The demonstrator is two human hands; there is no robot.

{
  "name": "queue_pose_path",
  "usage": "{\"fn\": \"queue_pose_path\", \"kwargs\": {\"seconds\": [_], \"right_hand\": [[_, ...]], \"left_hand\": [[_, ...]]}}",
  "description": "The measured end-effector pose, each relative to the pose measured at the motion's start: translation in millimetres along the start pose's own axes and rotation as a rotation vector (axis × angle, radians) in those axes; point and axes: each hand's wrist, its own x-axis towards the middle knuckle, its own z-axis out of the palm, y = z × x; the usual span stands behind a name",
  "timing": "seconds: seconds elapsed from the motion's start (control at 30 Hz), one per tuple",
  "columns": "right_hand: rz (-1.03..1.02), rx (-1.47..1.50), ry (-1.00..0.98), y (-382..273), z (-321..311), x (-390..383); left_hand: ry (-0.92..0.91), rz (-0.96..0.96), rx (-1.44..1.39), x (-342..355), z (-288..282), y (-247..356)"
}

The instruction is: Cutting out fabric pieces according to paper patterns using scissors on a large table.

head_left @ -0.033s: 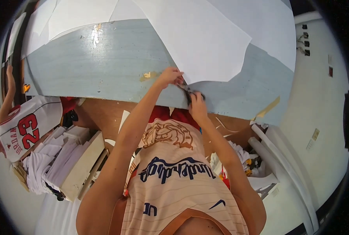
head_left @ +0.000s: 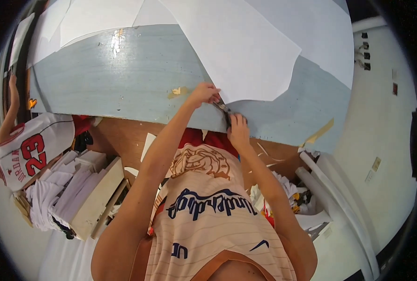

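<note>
A large white sheet lies over a grey-blue table, its lower corner near the front edge. My left hand pinches that lower corner of the sheet. My right hand is just below it at the table's edge, closed on a pair of dark scissors. The blades point up and left toward the sheet's edge beside my left fingers. How far the blades are apart is too small to tell.
More white sheets cover the table's far left. Another person in a white jersey stands at the left. Stacked white pieces on a wooden shelf sit below left. White rolls and scraps lie at the right.
</note>
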Motion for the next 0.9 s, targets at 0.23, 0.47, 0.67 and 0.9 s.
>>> {"fn": "queue_pose_path", "kwargs": {"seconds": [0.23, 0.47, 0.67, 0.9], "right_hand": [[0.074, -0.188, -0.087, 37.2, -21.4, -52.9], [0.488, 0.566, -0.387, 74.5, -50.0, -92.1], [0.671, 1.157, -0.476, 80.8, -55.5, -126.7], [0.588, 1.285, -0.584, 83.8, -29.0, -76.5]], "left_hand": [[0.099, -0.007, 0.000, -21.6, 36.1, -27.0], [0.232, 0.110, -0.017, -4.9, 35.7, -57.1], [0.277, 0.121, 0.013, -4.3, 53.4, -67.4], [0.267, 0.126, -0.024, -8.9, 68.6, -71.3]]}}
